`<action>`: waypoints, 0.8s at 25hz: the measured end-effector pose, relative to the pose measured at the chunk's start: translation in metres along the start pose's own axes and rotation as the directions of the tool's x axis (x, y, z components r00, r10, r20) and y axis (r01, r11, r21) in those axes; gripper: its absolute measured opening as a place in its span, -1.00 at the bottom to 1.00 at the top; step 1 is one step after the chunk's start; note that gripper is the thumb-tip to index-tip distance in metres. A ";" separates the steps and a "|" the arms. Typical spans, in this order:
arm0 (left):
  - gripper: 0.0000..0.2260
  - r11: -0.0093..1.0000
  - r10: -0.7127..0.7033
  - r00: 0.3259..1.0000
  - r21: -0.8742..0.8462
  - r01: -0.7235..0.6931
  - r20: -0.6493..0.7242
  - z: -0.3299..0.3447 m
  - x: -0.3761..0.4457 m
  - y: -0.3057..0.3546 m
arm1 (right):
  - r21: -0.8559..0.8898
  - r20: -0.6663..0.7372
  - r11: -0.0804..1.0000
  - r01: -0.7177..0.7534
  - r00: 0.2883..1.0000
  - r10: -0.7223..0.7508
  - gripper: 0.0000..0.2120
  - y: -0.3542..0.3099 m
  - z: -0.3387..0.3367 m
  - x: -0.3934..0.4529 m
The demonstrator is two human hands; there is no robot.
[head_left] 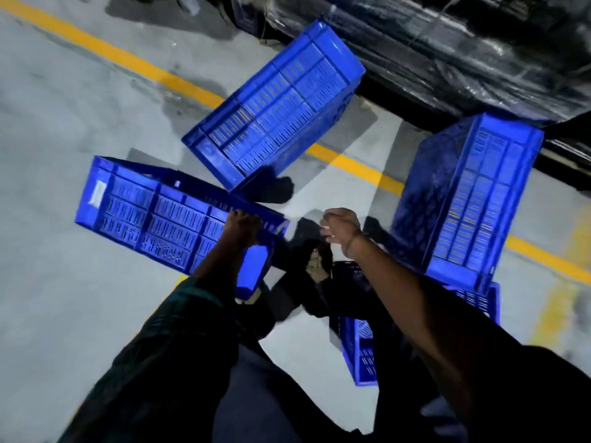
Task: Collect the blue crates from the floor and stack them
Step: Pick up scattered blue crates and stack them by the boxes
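- The left hand (242, 227) gripped the near rim of a blue crate (166, 219), which was tilted with its long axis running away to the person's left.
- The right hand (341, 230) was loosely curled and held nothing; it hung in the gap between the crates.
- A second crate (275, 107) lay ahead of both hands, bottom up and slanted, across the yellow floor line (96, 47). Its long axis ran from near-left to far-right, and its near corner was closest to the free right hand.
- A third crate (470, 199) stood on end to the right, resting on a lower crate (359, 350) partly hidden by the right arm.
- All crates were bright blue slotted plastic, rigid, with ribbed walls; the held one bore a pale label at its far end.
- By my judgement, the free right hand would serve the next grasp best.
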State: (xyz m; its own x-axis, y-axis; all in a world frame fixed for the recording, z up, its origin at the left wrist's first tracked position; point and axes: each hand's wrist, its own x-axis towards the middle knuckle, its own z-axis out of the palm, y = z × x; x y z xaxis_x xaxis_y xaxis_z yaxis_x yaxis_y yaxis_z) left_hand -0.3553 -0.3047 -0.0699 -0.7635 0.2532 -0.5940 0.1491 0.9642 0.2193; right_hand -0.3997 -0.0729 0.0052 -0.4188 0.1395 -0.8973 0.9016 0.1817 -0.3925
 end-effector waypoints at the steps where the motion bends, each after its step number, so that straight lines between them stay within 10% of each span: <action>1: -0.45 0.995 -0.091 0.996 -0.032 0.090 -0.010 -0.004 -0.011 -0.003 | 0.032 0.003 0.999 0.004 1.000 -0.004 -0.86 0.000 0.000 -0.013; 4: -0.45 0.992 -0.122 0.974 0.006 0.123 0.193 -0.003 -0.047 -0.021 | 0.131 -0.012 0.991 -0.027 1.000 0.029 -0.87 -0.009 0.007 -0.046; 13: -0.64 0.983 -0.167 0.986 0.081 0.167 -0.007 -0.048 -0.191 -0.036 | 0.324 -0.005 0.938 -0.123 0.991 0.132 -0.84 -0.021 0.045 -0.171; 20: -0.80 0.814 -0.422 0.906 -0.433 0.386 0.013 -0.049 -0.300 -0.023 | 0.144 0.170 0.981 -0.128 0.980 0.103 -0.63 -0.029 0.113 -0.260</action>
State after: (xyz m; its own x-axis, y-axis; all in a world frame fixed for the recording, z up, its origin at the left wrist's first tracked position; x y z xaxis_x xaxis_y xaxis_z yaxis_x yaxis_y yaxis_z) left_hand -0.1607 -0.4064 0.1412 -0.7466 -0.1768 -0.6414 -0.4456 0.8488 0.2847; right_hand -0.3042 -0.2247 0.2270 -0.2994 -0.0103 -0.9541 0.9539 0.0202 -0.2996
